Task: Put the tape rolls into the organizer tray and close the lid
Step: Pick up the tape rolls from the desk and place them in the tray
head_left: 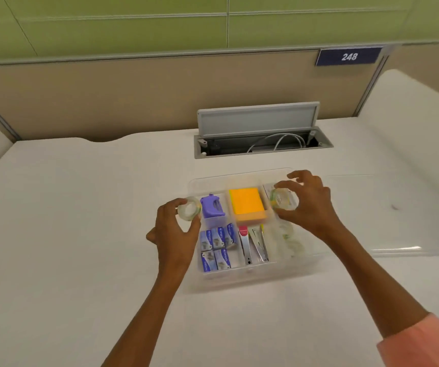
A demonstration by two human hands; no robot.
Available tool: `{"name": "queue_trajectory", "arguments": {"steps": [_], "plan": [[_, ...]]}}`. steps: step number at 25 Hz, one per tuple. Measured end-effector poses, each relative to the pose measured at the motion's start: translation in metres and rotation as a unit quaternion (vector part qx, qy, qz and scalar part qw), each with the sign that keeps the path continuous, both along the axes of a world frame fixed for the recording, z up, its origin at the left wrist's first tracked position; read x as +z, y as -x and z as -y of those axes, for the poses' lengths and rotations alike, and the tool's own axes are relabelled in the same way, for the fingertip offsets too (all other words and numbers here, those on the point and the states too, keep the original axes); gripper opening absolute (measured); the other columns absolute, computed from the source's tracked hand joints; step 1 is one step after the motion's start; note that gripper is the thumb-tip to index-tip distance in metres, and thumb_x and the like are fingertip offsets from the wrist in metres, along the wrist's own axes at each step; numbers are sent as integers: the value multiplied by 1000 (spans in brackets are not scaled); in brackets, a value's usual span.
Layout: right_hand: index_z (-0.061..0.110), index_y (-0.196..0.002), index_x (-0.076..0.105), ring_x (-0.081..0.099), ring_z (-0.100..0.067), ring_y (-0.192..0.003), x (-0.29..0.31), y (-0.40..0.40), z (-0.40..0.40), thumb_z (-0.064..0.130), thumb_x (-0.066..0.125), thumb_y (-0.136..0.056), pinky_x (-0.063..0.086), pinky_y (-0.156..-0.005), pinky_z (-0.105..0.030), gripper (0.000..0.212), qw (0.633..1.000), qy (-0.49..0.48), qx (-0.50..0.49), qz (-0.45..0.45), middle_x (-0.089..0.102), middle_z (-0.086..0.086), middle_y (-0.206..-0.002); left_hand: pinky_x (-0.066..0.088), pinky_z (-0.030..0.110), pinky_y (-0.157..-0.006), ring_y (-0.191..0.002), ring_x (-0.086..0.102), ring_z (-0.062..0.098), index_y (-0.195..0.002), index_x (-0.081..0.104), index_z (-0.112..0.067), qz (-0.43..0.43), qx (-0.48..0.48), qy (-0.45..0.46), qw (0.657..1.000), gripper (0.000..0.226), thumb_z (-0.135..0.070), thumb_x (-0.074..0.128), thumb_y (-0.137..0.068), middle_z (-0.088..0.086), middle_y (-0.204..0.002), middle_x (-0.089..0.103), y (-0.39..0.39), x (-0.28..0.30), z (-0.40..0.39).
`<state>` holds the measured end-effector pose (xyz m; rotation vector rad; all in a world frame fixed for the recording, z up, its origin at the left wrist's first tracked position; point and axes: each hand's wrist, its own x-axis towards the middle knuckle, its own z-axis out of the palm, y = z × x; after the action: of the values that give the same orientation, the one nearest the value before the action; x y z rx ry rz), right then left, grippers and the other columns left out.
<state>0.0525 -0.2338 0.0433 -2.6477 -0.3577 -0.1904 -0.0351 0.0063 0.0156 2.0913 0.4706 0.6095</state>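
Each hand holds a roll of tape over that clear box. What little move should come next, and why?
Probably lower the right hand and set its tape roll into the tray's right-hand compartment. It hangs directly above that slot, where clear rolls seem to lie already.

I have both bare forearms stretched forward. My left hand (pixel 177 229) curls, thumb and fingers pinched around a clear tape roll (pixel 189 208); my right hand (pixel 309 205) arches, fingertips clasping another clear tape roll (pixel 283 198).
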Motion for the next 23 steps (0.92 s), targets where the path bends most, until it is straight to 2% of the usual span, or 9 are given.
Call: {"name": "queue_trajectory", "arguments": {"steps": [3,5,9,12,13,14,17,20,23], "plan": [[29,-116,60,12,-31,-142,-22,-4,46,36,77,-67,20,-107,-54,52,996,77,0,-48,28,-7,-151,15,21,-79,-100,51,11,-109,51,-25,-2,-47,6,999,37,-23,70,-78,-5,-117,55,-7,1,38],[30,-118,58,-8,-32,-145,-41,-6,61,37,75,-69,9,-112,-59,52,989,123,21,-77,13,-7,-157,13,17,-72,-102,51,13,-113,50,-22,-10,-66,-1,998,41,-20,71,-77,0,-120,57,-9,-2,57],[31,-122,54,-20,-36,-143,-66,-14,68,37,72,-74,0,-111,-66,51,982,152,49,-96,-2,-7,-160,18,24,-82,-107,51,16,-113,50,-20,-22,-85,3,996,44,-16,72,-75,5,-121,58,-11,-5,80],[33,-123,52,-20,-37,-143,-75,-20,68,36,71,-76,1,-110,-68,51,981,151,56,-106,-6,-8,-159,36,44,-91,-108,54,23,-113,50,-20,-23,-99,-8,995,45,-15,72,-75,7,-119,58,-13,-8,91],[33,-124,51,-19,-37,-143,-77,-21,67,35,71,-76,1,-109,-69,52,981,151,57,-104,-7,-8,-159,38,48,-93,-108,54,24,-113,50,-20,-25,-104,-10,994,44,-15,72,-75,6,-119,58,-14,-9,94],[33,-125,51,-18,-37,-143,-78,-21,67,35,71,-77,2,-109,-69,52,982,151,58,-102,-9,-8,-159,37,48,-92,-108,54,23,-113,51,-21,-27,-109,-16,994,43,-15,71,-75,4,-118,58,-15,-10,97],[32,-128,46,-14,-36,-144,-78,-19,66,30,69,-79,8,-111,-66,55,982,134,64,-118,-11,-7,-159,22,32,-82,-108,53,18,-114,51,-25,-33,-134,-61,989,42,-18,69,-77,-3,-119,57,-20,-12,110],[28,-131,44,-1,-32,-146,-69,-15,72,24,70,-78,19,-113,-60,59,985,16,65,-159,-1,-9,-159,18,26,-81,-109,54,15,-119,47,-28,-47,-193,-70,978,46,-19,67,-78,-6,-122,56,-26,-14,124],[21,-124,54,29,-28,-140,-57,-9,88,12,66,-80,33,-110,-45,47,980,-163,7,-119,30,-13,-152,22,30,-91,-114,42,16,-122,41,-33,-92,-289,-103,947,49,-24,65,-80,-7,-129,53,-34,-18,140]]}}
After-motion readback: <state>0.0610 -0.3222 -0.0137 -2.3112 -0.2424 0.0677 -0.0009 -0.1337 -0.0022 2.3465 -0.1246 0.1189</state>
